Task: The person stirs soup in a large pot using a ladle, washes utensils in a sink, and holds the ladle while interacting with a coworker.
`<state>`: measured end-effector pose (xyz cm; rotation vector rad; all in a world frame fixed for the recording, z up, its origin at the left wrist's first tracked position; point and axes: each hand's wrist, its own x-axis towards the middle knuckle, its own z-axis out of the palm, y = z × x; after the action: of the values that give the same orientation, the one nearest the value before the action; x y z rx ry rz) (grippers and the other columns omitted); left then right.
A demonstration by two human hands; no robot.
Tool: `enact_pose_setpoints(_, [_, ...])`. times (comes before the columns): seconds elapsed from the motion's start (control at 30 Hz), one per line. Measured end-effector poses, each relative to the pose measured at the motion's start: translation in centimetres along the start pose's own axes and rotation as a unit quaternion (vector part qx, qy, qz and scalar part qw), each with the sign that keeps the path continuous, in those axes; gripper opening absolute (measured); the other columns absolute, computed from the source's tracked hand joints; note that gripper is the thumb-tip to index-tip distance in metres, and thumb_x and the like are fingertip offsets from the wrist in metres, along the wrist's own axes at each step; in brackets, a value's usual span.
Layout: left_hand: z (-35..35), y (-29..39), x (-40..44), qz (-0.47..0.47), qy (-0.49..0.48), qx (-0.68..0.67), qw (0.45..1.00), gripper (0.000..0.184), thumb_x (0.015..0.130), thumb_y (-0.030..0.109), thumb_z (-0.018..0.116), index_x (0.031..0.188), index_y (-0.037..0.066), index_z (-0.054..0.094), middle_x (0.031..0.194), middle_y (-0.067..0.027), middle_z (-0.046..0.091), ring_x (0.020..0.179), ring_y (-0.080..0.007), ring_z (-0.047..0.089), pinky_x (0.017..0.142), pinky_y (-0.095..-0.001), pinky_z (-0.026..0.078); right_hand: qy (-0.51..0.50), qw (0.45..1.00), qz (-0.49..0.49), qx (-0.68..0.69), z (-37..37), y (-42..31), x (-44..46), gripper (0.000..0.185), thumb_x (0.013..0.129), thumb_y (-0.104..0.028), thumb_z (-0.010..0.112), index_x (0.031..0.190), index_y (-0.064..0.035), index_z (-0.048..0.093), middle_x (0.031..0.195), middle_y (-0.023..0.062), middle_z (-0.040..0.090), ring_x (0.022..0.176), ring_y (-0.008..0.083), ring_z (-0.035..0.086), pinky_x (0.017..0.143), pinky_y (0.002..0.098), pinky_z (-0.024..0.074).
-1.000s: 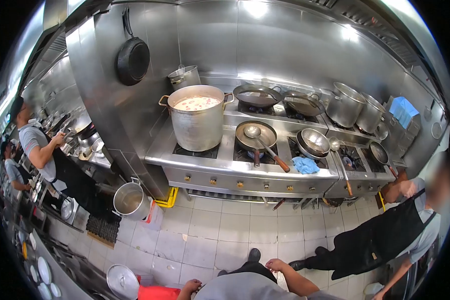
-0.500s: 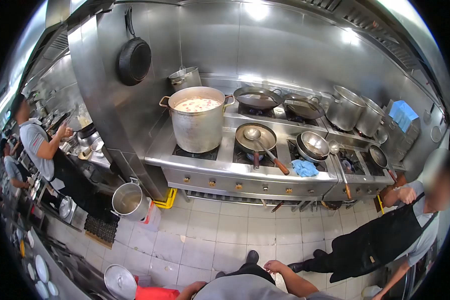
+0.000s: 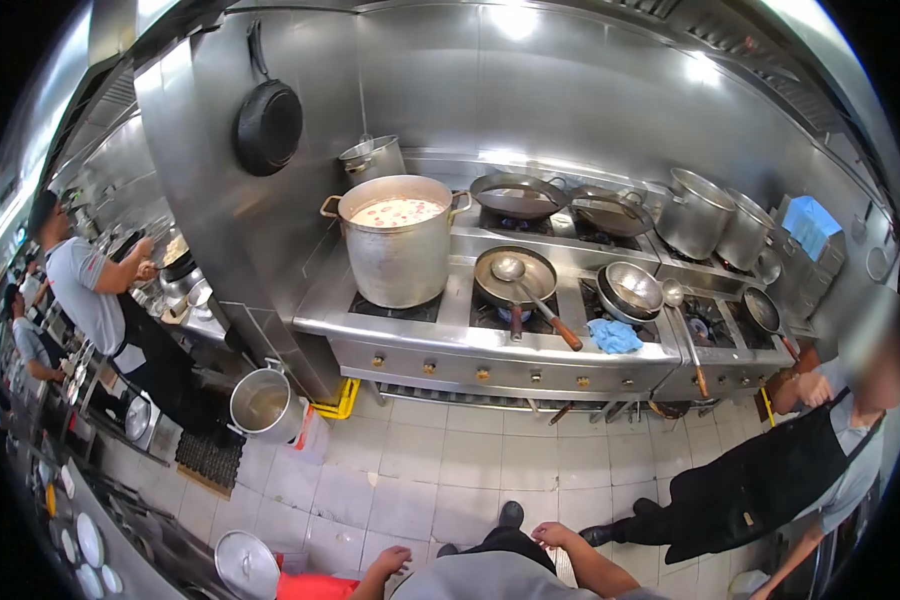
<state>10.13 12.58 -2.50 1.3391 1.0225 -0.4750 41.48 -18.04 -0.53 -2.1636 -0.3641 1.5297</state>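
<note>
My left hand (image 3: 392, 562) is low in the view, beside the red cloth-like item (image 3: 315, 587), with its fingers apart and nothing in them. My right hand (image 3: 550, 537) hangs in front of my body; its fingers are partly curled and whether they hold something small cannot be made out. Ahead on the stove (image 3: 490, 375), a large pot (image 3: 394, 255) holds a pale liquid with reddish pieces. To its right a pan (image 3: 540, 270) holds a ladle (image 3: 508, 268), and a strainer (image 3: 633, 287) rests in a bowl near a blue cloth (image 3: 615, 336).
A person in a black apron (image 3: 760, 480) stands at the right. Another person (image 3: 95, 290) works at the left counter. A pot (image 3: 262, 402) sits on a white bucket by the stove's left end. A lidded pot (image 3: 246, 565) is at lower left.
My left hand has come forward and its fingers have spread. The person at the left has shifted a little and handles a dark pan. My right hand has barely moved.
</note>
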Motion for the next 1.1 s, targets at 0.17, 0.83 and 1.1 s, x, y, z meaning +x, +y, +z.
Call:
enact_pose_setpoints(0.17, [-1.8, -4.3, -1.0, -0.064, 0.027, 0.031, 0.997, 0.034, 0.078, 0.028, 0.047, 0.104, 0.007, 0.051, 0.089, -0.0081, 0.058, 0.07, -0.0217, 0.056, 0.052, -0.0341, 0.046, 0.003, 1.0, -0.013, 0.026, -0.3, -0.6, -1.5, 0.026, 0.075, -0.029, 0.053, 0.082, -0.004, 0.058, 0.066, 0.0046, 0.056, 0.051, 0.0131, 0.052, 0.039, 0.0257, 0.0401])
enact_pose_setpoints(0.83, [0.4, -6.3, -0.2, 0.047, 0.057, 0.149, 0.986, 0.033, 0.075, 0.028, 0.05, 0.099, 0.006, 0.055, 0.085, -0.0096, 0.06, 0.069, -0.0199, 0.058, 0.06, -0.0318, 0.048, 0.051, 0.989, -0.091, -0.103, -0.2, -2.0, -0.4, 0.027, 0.072, -0.03, 0.056, 0.085, -0.0061, 0.06, 0.066, 0.0079, 0.058, 0.053, 0.0165, 0.055, 0.047, 0.0288, 0.0437])
enact_pose_setpoints(1.1, [-0.1, -5.9, 0.4, -0.024, 0.027, 0.024, 0.999, 0.034, 0.075, 0.029, 0.05, 0.102, 0.008, 0.052, 0.083, -0.006, 0.058, 0.06, -0.0177, 0.056, 0.048, -0.0308, 0.047, -0.005, 1.0, -0.02, -0.015, 0.2, -0.8, -0.5, 0.028, 0.076, -0.026, 0.055, 0.093, -0.0036, 0.055, 0.076, 0.0061, 0.058, 0.055, 0.0127, 0.055, 0.045, 0.0264, 0.0439])
